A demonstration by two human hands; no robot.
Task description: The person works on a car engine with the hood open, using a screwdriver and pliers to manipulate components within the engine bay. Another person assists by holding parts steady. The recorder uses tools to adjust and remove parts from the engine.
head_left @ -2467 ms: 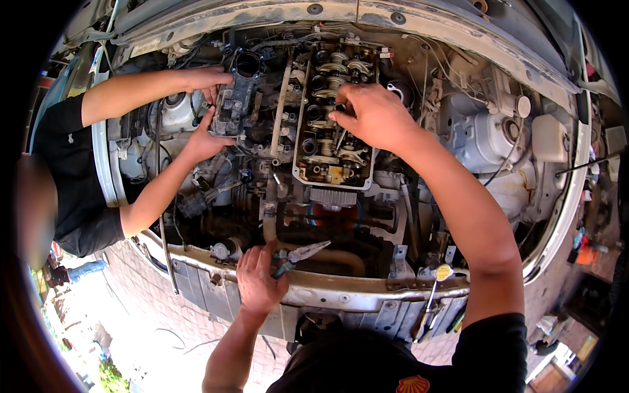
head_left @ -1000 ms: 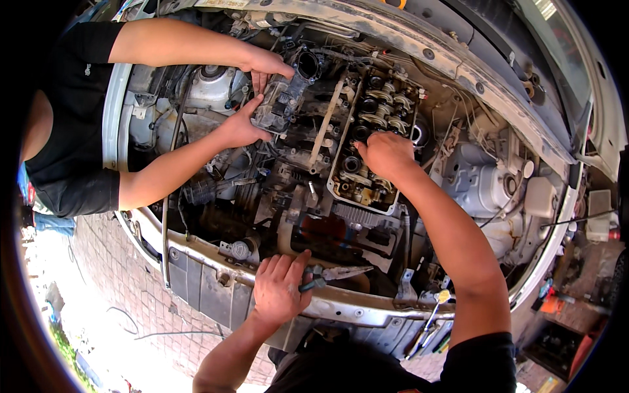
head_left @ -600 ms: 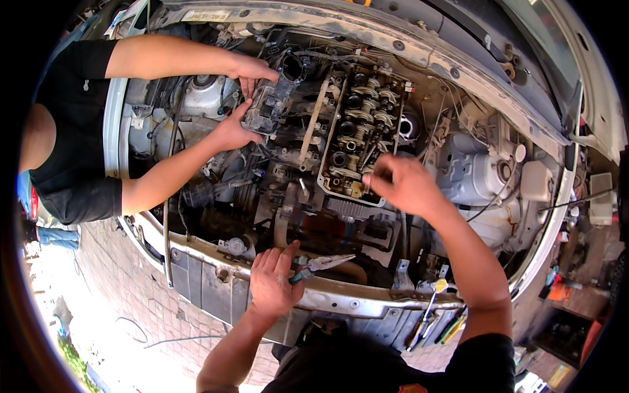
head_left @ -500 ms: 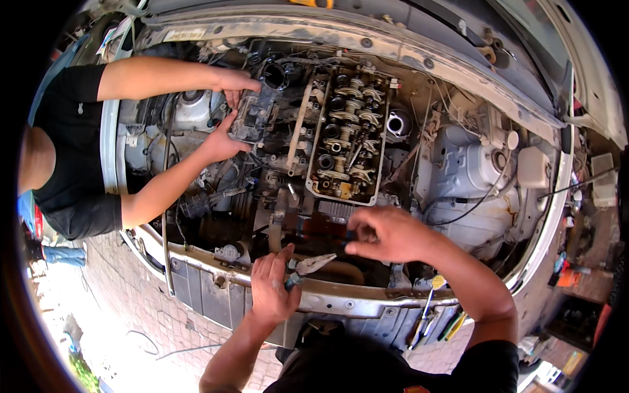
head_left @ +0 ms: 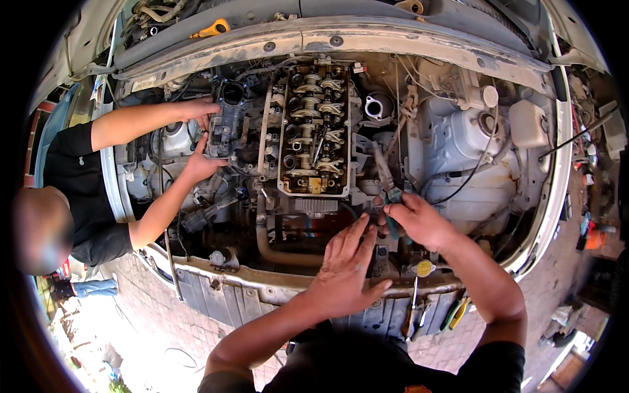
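Note:
My right hand (head_left: 419, 219) is closed around the teal handles of a pair of pliers (head_left: 392, 196), whose grey jaws point away from me, toward the right side of the engine. My left hand (head_left: 347, 265) holds nothing; its fingers are outstretched, tips close to the pliers' handles, over the front of the engine bay. Beyond both hands lies the engine's cylinder head (head_left: 316, 131), its cover off and its rocker arms and camshaft exposed. On the left, a co-worker's two hands (head_left: 203, 162) grip a dark intake part (head_left: 225, 131) beside the head.
A yellow-topped radiator cap (head_left: 424, 268) sits near the front crossmember (head_left: 275, 280). Screwdrivers (head_left: 413, 311) and yellow-green handled pliers (head_left: 455, 314) hang along the front edge. A thick hose (head_left: 288, 255) runs before the engine. A white reservoir (head_left: 528, 124) stands at right.
The pliers have passed from my left hand to my right, jaws now pointing away. My left hand has moved right and opened. The view has shifted right; the co-worker keeps hold of the intake part.

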